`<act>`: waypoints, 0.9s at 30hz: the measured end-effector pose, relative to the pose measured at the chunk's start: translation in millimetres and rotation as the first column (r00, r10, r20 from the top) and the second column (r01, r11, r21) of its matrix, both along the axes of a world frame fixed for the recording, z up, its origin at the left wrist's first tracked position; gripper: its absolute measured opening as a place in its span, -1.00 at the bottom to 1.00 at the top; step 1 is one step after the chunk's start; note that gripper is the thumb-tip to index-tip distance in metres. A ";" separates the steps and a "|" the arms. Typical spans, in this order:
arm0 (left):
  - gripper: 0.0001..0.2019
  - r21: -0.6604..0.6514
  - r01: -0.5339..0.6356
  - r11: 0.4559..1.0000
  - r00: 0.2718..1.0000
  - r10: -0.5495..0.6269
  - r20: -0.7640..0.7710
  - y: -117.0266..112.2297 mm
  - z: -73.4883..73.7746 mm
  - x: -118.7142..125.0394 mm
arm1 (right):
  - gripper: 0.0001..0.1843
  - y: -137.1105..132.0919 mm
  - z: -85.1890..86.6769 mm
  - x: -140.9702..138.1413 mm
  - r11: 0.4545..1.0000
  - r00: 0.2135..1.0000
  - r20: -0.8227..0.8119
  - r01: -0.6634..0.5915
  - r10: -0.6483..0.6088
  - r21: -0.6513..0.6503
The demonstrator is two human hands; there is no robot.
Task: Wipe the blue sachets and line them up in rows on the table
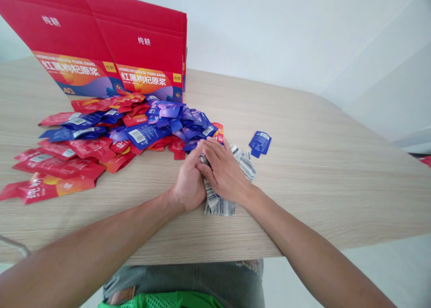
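My left hand (191, 182) and my right hand (224, 171) meet over a grey-and-white striped cloth (220, 207). The left hand is closed against the cloth's left side, its fingers mostly hidden. My right hand lies across the top, closed on the cloth, fingers together and curled toward the left hand. A sliver of blue shows under the right palm; what it belongs to is hidden. Just beyond my hands is a heap of flat spouted pouches, some blue (144, 134) and others red (59, 164). One blue pouch (260, 143) lies apart, right of the cloth.
Red printed cartons (141, 52) stand upright behind the heap, near the white wall (269, 38). The pale wooden table (319, 178) has its front edge close to my body. A grey cable-like thing (15, 244) curves in at the lower left.
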State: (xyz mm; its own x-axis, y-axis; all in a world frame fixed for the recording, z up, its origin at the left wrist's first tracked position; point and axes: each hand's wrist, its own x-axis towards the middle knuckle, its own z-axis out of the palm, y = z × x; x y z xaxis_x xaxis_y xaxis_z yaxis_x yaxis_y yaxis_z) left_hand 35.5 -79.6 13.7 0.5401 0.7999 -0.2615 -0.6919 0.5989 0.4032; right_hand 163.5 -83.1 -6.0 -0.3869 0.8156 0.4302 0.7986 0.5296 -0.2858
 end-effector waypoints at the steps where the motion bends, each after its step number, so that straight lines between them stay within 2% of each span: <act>1: -0.49 0.004 -0.003 1.000 1.000 0.003 0.000 -0.3 0.0 0.2 | -0.35 -0.2 -1.1 -0.5 1.000 1.000 0.022 0.004 -0.003 -0.010; 6: -0.47 -0.003 -0.001 1.000 1.000 0.001 0.021 -2.4 -1.1 1.3 | -0.30 3.6 -2.8 -0.6 0.996 0.994 0.061 0.086 -0.086 0.006; 10: -0.45 0.044 0.038 0.998 0.997 -0.040 0.062 -4.2 -2.3 1.3 | -0.27 9.5 -1.8 3.8 0.986 0.984 0.051 0.167 -0.168 0.023; 14: -0.47 0.040 0.097 0.994 0.994 -0.099 0.035 -6.2 0.6 0.1 | -0.26 16.9 -2.7 14.8 0.971 0.972 -0.008 0.235 -0.235 0.041; 19: -0.56 0.075 0.116 0.990 0.993 -0.116 -0.001 -6.3 -1.0 -2.3 | -0.31 20.5 -4.2 25.9 0.968 0.959 -0.145 0.250 -0.245 0.019; 23: -0.60 0.087 0.148 0.985 0.989 -0.146 -0.031 -6.6 -4.4 -4.2 | -0.39 21.5 -4.9 33.5 0.959 0.909 -0.307 0.271 -0.282 -0.080; 25: -0.60 0.101 0.168 0.981 0.986 -0.164 -0.042 -7.6 -4.8 -4.4 | -0.36 23.3 -4.1 39.8 0.944 0.852 -0.411 0.262 -0.324 -0.202; 27: -0.61 0.139 0.191 0.972 0.981 -0.185 -0.054 -8.7 -5.3 -3.9 | -0.26 25.5 -1.7 47.4 0.913 0.764 -0.527 0.203 -0.373 -0.353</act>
